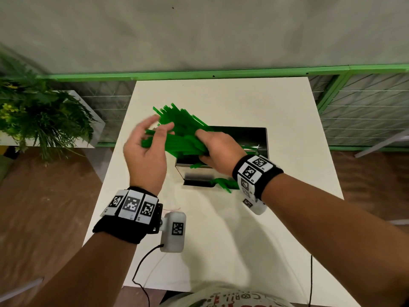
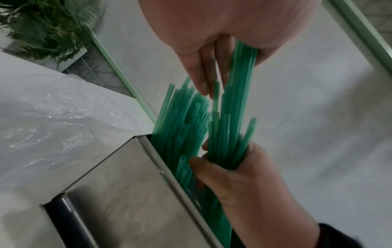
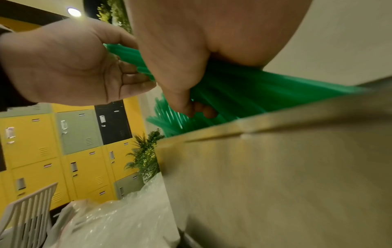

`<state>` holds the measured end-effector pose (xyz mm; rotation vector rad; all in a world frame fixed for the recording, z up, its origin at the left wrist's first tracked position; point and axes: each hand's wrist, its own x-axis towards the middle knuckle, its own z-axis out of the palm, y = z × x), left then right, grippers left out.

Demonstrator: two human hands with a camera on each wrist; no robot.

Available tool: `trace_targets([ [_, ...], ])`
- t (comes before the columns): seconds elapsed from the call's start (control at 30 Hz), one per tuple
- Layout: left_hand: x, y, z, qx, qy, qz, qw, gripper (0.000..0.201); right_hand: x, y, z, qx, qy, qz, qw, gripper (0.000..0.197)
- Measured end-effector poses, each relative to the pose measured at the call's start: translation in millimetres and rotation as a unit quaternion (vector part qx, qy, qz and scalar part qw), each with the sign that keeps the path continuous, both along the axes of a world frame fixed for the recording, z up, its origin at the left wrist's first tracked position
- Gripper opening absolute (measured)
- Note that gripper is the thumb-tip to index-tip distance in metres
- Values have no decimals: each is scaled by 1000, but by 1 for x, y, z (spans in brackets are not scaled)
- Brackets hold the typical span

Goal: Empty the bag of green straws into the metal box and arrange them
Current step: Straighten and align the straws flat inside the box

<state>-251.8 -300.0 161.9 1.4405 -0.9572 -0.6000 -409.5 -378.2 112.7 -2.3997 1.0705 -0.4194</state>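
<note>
A metal box (image 1: pixel 264 138) stands on the white table (image 1: pixel 221 240). Green straws (image 1: pixel 181 120) fan out of it toward the far left. My right hand (image 1: pixel 212 145) grips a thick bundle of them just above the box's rim, fingers curled round it (image 2: pixel 229 159). My left hand (image 1: pixel 159 127) is at the bundle's free ends, with some straws (image 2: pixel 244 67) between its thumb and fingers. A few loose straws (image 1: pixel 223 183) lie on the table at the box's near side. The clear plastic bag (image 2: pixel 53 117) lies crumpled on the table left of the box (image 2: pixel 127 184).
A leafy plant (image 1: pixel 39 111) stands off the table's left side. A green railing (image 1: pixel 221 73) runs behind the far edge. Bare tabletop lies near me and to the right of the box. Yellow lockers (image 3: pixel 42 142) and a white chair (image 3: pixel 27 214) are farther off.
</note>
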Motion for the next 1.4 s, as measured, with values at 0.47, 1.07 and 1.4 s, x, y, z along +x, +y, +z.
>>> trace_targets([
  [0.47,-23,-17,-17,105,0,-73,992,27,-29,-10,-11,158,27,-60,985,20],
  [1.07,-46,-18,-22,98,-27,-93,990,40,-25,-5,-7,66,0,-60,996,24],
  [1.4,-47,-23,-8,22,11,-70,997,37,-18,-5,4,-81,-18,-50,995,34],
])
